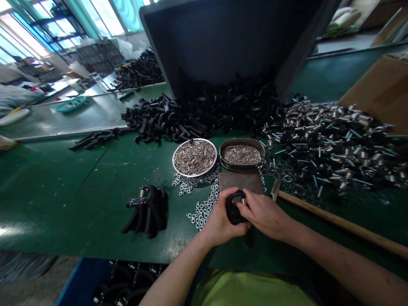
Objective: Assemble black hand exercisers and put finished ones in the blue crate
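A black curved clamp-like part (234, 214) with a small metal coil spring (244, 199) is held between my hands above the table's front edge. My left hand (219, 223) wraps around its left side and underside. On the other side, my right hand (266, 212) pinches it near the spring, thumb pressed inward. Just beyond my fingers lies a flat brown metal plate (240, 182). Loose metal nuts (204, 210) spread to the left of it. Several similar black parts (148, 212) with a spring stand grouped farther left.
A round dish of metal pins (194, 158) and an oval tin of small metal pieces (241, 155) stand ahead. A hammer (334, 219) lies right. Behind are black parts (168, 119), a dark bin (223, 42) and piled springs and bolts (338, 144). A blue crate (75, 282) sits below.
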A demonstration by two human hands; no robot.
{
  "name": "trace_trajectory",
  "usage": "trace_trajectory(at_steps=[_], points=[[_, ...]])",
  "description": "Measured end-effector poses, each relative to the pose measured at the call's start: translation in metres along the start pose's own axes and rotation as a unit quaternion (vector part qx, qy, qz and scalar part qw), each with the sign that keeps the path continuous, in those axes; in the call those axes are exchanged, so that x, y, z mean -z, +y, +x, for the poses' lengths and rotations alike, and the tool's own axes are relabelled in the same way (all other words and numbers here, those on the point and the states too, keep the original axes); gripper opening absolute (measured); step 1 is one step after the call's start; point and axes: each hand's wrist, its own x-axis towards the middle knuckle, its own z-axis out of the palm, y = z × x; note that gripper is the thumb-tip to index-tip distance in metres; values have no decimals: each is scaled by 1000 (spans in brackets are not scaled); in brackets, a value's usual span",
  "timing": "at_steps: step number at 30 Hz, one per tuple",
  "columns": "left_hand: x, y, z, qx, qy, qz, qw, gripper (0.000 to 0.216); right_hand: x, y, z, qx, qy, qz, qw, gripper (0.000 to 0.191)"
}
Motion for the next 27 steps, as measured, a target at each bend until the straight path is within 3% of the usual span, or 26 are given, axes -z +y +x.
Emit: trace_trajectory(at_steps=[5,8,11,14,16,20,27], points=[[11,-4,17,50,-39,81,995,80,7,18,18,-1,-92,-20,996,34],[36,-8,32,-5,31,205,978,53,21,24,36,27,-117,-85,989,37],[71,-11,51,8,169,350,922,23,32,15,68,48,-42,-98,993,27],[98,-14,69,79,232,480,842,19,31,-5,111,61,64,-96,991,25],[106,-14,79,113,224,522,815,19,25,-18,140,46,93,-101,989,26],[108,-13,89,140,189,541,808,15,10,-32,174,23,104,-99,989,24],[108,-11,87,127,171,542,813,17,3,-32,176,10,113,-59,992,26]])
